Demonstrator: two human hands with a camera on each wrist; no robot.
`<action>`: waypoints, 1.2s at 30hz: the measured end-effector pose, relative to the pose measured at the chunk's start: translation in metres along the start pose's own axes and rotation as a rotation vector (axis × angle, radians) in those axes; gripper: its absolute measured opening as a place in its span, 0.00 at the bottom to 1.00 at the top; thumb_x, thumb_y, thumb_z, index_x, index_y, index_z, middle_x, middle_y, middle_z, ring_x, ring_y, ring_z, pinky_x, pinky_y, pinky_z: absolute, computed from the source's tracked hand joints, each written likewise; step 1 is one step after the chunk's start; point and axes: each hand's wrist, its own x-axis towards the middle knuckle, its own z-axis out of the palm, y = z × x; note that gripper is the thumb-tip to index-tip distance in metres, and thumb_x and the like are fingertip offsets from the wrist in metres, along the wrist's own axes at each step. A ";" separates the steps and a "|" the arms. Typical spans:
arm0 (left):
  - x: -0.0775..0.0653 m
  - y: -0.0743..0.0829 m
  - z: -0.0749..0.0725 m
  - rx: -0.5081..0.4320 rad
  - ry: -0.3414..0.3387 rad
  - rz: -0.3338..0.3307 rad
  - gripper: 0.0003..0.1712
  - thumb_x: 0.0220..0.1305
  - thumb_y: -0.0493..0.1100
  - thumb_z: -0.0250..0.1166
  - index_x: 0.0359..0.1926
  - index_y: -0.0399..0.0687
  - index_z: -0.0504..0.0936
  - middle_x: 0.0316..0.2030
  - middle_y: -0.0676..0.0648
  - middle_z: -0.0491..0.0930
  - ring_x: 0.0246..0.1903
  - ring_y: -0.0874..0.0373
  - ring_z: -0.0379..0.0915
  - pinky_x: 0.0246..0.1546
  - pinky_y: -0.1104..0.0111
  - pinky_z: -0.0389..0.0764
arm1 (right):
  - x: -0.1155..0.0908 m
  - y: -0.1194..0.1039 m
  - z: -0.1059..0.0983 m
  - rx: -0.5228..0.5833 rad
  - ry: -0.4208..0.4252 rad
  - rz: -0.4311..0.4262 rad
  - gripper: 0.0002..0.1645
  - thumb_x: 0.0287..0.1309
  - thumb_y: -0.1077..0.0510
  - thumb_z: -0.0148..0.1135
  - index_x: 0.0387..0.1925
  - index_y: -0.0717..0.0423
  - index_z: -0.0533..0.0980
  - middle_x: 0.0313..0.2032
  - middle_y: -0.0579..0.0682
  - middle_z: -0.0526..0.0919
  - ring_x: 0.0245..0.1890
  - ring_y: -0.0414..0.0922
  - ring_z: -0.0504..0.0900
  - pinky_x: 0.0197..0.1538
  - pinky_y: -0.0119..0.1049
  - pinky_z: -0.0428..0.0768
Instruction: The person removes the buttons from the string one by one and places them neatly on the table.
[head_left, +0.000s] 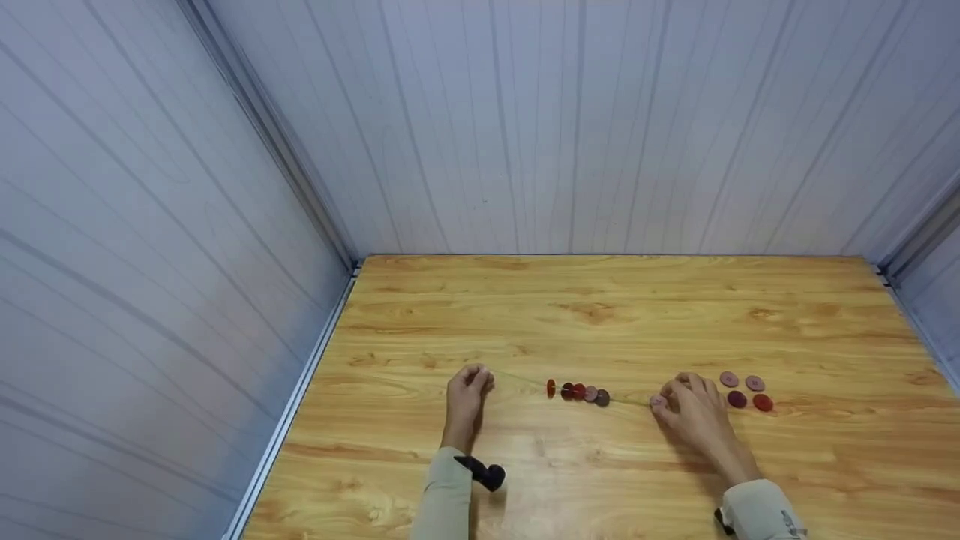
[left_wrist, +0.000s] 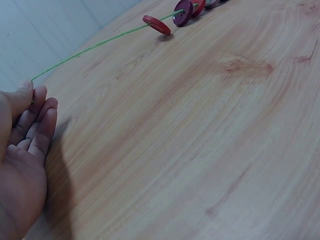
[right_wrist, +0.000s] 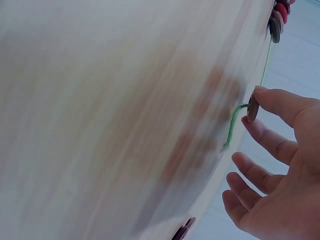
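Pinching a green string (right_wrist: 232, 124) in the left fingers (left_wrist: 45, 131) and a pink button (right_wrist: 253, 107) on it in the right fingers (right_wrist: 272, 142), with five strung buttons (head_left: 578, 391) between them and four loose buttons (head_left: 737, 399) on the desk (head_left: 585, 307) beside the right ones.

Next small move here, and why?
Probably slide the round pink button along the thin green cord toward the five strung red, purple, pink and brown round buttons: the cord's tail emerges through it, the right hand pinches it, and a gap remains.
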 end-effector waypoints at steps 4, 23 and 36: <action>0.000 0.000 0.000 -0.002 0.000 0.003 0.13 0.67 0.32 0.57 0.44 0.21 0.73 0.32 0.44 0.77 0.34 0.54 0.75 0.40 0.64 0.80 | 0.000 0.001 -0.002 0.000 -0.003 0.007 0.13 0.58 0.51 0.66 0.38 0.55 0.78 0.58 0.67 0.68 0.59 0.67 0.59 0.56 0.68 0.57; -0.002 0.002 0.001 -0.023 0.005 -0.017 0.11 0.67 0.33 0.57 0.43 0.23 0.74 0.32 0.42 0.77 0.34 0.53 0.75 0.41 0.64 0.80 | -0.003 0.009 -0.009 -0.006 0.002 0.021 0.15 0.58 0.52 0.66 0.41 0.58 0.78 0.58 0.69 0.67 0.58 0.68 0.59 0.55 0.69 0.58; 0.002 -0.001 0.001 -0.008 0.003 0.008 0.11 0.67 0.32 0.57 0.41 0.22 0.74 0.29 0.47 0.77 0.31 0.55 0.74 0.37 0.66 0.79 | -0.008 0.015 -0.017 0.020 -0.002 0.043 0.15 0.58 0.52 0.65 0.41 0.57 0.77 0.58 0.69 0.67 0.61 0.68 0.56 0.58 0.69 0.52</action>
